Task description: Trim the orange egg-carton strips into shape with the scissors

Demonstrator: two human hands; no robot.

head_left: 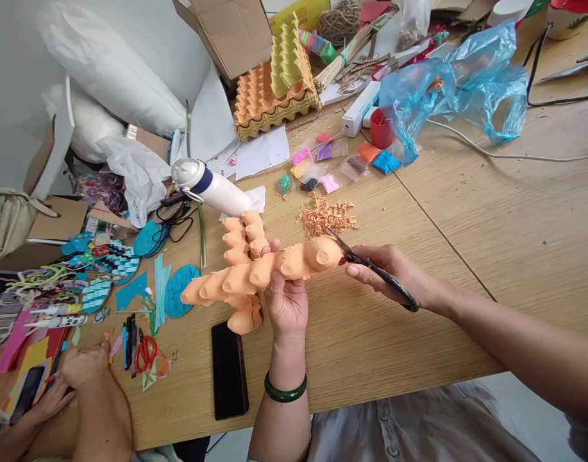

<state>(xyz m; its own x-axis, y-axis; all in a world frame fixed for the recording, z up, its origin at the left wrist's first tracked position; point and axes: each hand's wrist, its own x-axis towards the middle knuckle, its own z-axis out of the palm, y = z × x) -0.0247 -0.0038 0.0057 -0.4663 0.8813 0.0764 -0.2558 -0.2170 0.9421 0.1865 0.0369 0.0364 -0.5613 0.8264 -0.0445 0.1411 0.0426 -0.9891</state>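
My left hand (288, 301) grips an orange egg carton strip (240, 274) from below, thumb on the near side and fingertips showing over the far edge. A row of rounded cups runs along the strip. At its right end, my right hand (394, 269) is closed around black-handled scissors (385, 279), whose blades touch the last cup. Beyond the strip lies a pile of orange shreds (327, 217). More cut egg carton pieces (236, 240) rest on the table behind and beneath the held strip, partly hidden by it.
A black phone (229, 372) lies left of my forearm. Behind the strip are a white bottle (217, 186), coloured clay packets (329, 183) and stacked egg trays (274, 90). A blue plastic bag (457, 83) sits at back right. Another person's hands (86, 369) are at lower left, near red-handled scissors (146, 351).
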